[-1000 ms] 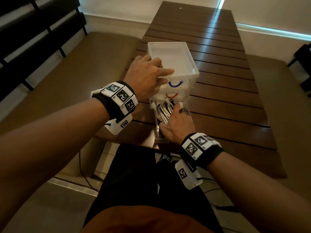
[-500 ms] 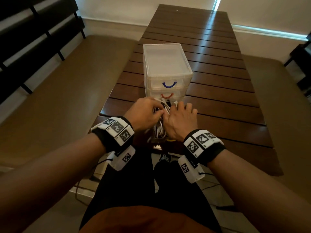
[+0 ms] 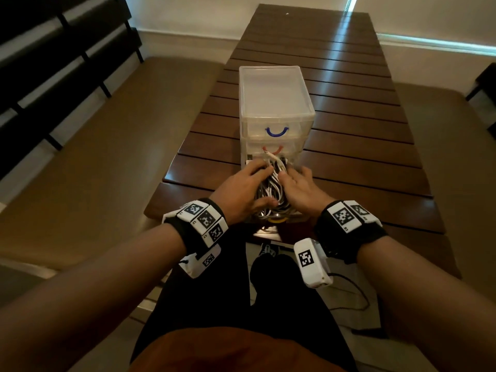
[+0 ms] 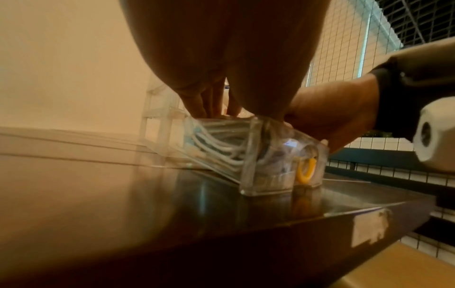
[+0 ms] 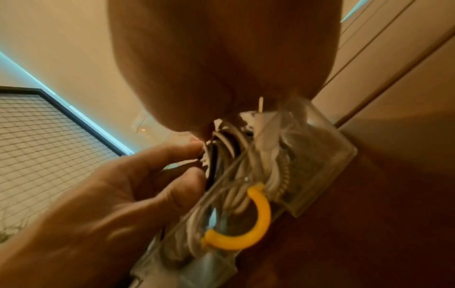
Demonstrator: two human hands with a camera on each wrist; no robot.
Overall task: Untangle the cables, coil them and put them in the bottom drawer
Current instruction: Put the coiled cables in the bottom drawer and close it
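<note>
1. Dark slatted wooden table (image 3: 349, 135) carries one clear plastic three-drawer unit (image 3: 273, 103).
2. Two upper drawers are closed, with a blue handle (image 3: 277, 132) and a red handle (image 3: 272, 150).
3. Its clear bottom drawer (image 4: 256, 167), yellow-handled, is pulled out in front of the unit.
4. Coiled white and black cables (image 3: 271, 189) lie inside it.
5. Left hand (image 3: 241, 189) and right hand (image 3: 303, 189) press flat-fingered on the cables, gripping nothing.

Both forearms reach forward, left hand (image 3: 243, 190) and right hand (image 3: 302, 190) side by side, fingers extended downward.
</note>
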